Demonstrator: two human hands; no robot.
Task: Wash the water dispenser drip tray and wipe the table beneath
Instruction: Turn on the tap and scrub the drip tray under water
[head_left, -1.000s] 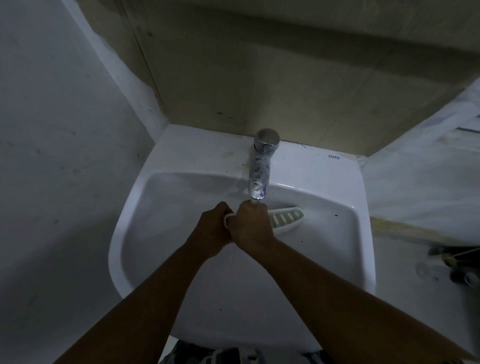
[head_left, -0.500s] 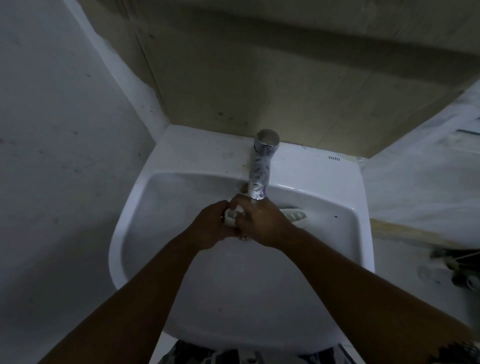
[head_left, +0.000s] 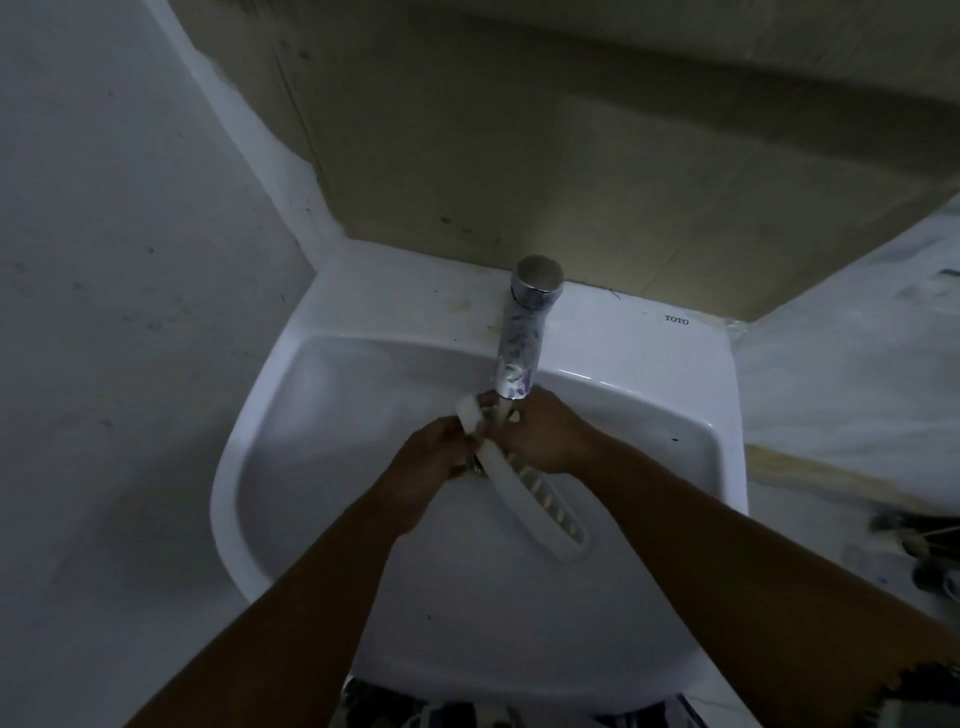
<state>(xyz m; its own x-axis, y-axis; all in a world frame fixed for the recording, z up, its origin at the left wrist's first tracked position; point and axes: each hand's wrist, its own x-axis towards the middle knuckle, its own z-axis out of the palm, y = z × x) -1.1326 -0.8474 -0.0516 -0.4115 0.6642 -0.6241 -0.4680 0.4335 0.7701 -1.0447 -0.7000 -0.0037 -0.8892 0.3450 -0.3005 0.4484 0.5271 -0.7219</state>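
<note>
A white slotted drip tray (head_left: 540, 499) is held over the white sink basin (head_left: 311, 415), right under the spout of the chrome faucet (head_left: 522, 338). It lies slanted, one end up near the spout and the slotted end pointing down to the right. My left hand (head_left: 431, 462) grips the tray's upper part from the left. On the other side, my right hand (head_left: 545, 431) closes over it just below the spout. The tray's middle is hidden by my fingers.
The sink sits in a corner, with a grey wall (head_left: 104, 312) on the left and a beige panel (head_left: 571, 156) behind. A pale ledge (head_left: 857, 374) runs on the right, with dark small objects (head_left: 924, 545) on the floor below it.
The tray lay crosswise with its slotted end to the right; now it is turned so that end points down and toward me. Both hands have kept hold of it under the faucet.
</note>
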